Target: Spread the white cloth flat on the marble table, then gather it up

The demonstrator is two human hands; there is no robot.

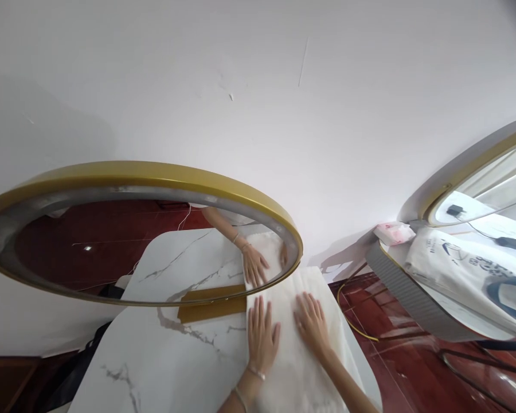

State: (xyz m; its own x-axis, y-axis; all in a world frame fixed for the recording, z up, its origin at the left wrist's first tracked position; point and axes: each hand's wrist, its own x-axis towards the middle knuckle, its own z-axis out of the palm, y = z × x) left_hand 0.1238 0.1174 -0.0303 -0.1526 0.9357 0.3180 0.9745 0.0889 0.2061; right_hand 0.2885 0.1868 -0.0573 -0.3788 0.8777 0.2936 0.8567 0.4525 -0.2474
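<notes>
Left hand [263, 337] and right hand [313, 324] lie flat, grasping nothing, on long white cloth [287, 350], which uneven pushing toward twelve o'clock could wrinkle.

Gold-rimmed mirror [129, 229] against white wall [176, 97], pink packet [394, 233] on side table [406, 299], red tiled floor [387, 370]

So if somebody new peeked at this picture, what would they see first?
Probably the big gold-rimmed mirror, by the pale wall on the left side. Next, the left hand and right hand, lying flat on a white cloth near the bottom middle. The shiny red floor also stands out at the lower right.
</notes>
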